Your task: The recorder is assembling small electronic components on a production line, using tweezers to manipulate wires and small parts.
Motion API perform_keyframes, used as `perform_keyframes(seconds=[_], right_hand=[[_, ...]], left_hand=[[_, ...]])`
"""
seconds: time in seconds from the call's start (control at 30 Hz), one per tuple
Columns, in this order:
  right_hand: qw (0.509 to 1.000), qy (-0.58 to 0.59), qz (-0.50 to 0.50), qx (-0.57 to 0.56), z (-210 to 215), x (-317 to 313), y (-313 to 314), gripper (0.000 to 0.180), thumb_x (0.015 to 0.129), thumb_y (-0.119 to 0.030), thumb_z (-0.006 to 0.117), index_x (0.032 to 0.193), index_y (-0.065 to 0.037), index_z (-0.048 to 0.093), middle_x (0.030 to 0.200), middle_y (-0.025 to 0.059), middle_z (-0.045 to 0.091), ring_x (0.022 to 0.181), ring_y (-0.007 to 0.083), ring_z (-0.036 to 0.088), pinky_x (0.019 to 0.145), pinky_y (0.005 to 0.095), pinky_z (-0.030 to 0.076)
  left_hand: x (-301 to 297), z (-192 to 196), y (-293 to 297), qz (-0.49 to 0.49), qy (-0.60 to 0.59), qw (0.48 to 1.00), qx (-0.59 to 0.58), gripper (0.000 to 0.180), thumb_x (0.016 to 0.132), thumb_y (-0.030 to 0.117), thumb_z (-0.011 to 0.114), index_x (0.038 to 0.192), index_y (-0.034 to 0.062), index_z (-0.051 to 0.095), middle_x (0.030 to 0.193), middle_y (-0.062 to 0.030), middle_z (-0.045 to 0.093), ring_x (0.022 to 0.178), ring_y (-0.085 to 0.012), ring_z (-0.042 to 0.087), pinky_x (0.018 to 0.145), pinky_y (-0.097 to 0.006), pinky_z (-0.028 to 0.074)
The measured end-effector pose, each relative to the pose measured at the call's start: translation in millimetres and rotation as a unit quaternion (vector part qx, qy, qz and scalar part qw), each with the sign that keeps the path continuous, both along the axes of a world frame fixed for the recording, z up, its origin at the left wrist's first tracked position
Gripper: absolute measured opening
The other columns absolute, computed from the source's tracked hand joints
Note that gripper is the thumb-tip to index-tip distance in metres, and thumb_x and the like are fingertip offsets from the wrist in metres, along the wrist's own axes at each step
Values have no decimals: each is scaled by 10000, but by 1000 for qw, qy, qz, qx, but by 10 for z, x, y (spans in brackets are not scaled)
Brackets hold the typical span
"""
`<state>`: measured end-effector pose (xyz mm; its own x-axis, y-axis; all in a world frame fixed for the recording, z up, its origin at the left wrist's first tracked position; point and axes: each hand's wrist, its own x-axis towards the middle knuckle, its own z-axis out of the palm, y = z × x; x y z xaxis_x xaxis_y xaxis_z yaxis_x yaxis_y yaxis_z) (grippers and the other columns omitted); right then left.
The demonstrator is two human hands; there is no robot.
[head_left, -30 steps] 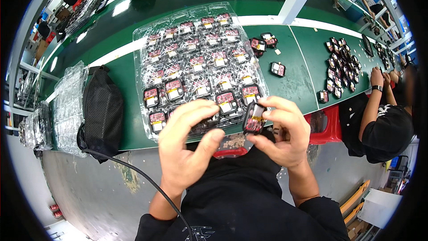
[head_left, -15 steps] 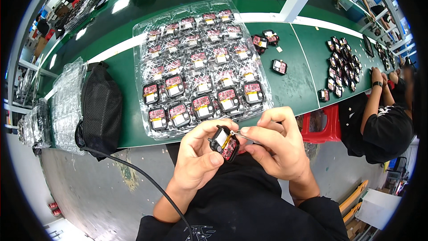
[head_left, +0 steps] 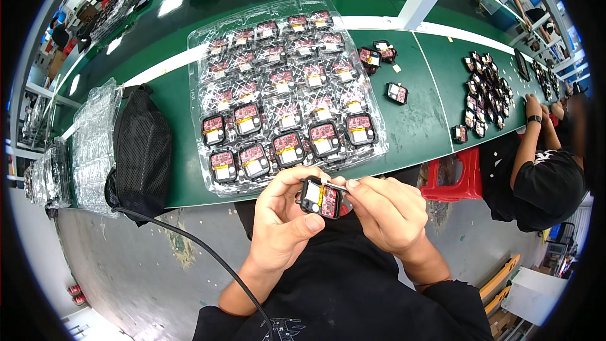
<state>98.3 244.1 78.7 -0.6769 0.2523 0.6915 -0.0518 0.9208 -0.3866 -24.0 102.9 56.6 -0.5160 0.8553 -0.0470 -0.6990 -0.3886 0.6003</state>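
My left hand (head_left: 281,227) is closed round the edges of a small black square device housing (head_left: 320,197), tilted with its inside up. In that housing show a red circuit board, a white block and a strip of yellow tape. Fingers pinched, my right hand (head_left: 392,213) grips a thin metal tool (head_left: 336,185) whose tip meets the upper edge of the housing; the fingers hide most of the tool. Beyond my hands lies a clear plastic tray (head_left: 199,98) with several similar housings, the nearest ones (head_left: 288,148) sitting in its front rows.
Three loose housings (head_left: 397,93) lie right of the tray on the green table (head_left: 416,123). Farther right is a cluster of them (head_left: 486,91) near a co-worker (head_left: 536,173). A black mesh bag (head_left: 144,151), stacked clear trays (head_left: 95,145), a black cable (head_left: 202,252) and a red stool (head_left: 451,180) are around me.
The housing has turned in my left hand and now lies more level. My right hand has rotated, its fingers drawn closer together, with the tool at the housing's upper edge.
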Motion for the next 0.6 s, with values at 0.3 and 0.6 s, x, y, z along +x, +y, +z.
perform_keyframes(seconds=[0.3, 0.6], right_hand=[[980, -33, 40, -191, 44, 0, 15, 188, 805, 17, 786, 982, 19, 723, 860, 125, 746, 708, 244, 739, 576, 303, 560], [992, -35, 20, -117, -6, -8, 13, 191, 804, 40, 775, 983, 19, 710, 860, 134, 749, 709, 257, 743, 594, 323, 572]], left_hand=[[12, 6, -4, 30, 26, 999, -13, 608, 803, 30, 870, 1310, -48, 543, 1270, -156, 605, 1252, -296, 625, 1071, -432, 532], [6, -3, -6, 44, 81, 996, -23, 569, 805, -25, 850, 1296, -53, 563, 1313, -157, 584, 1248, -304, 623, 1039, -416, 556]])
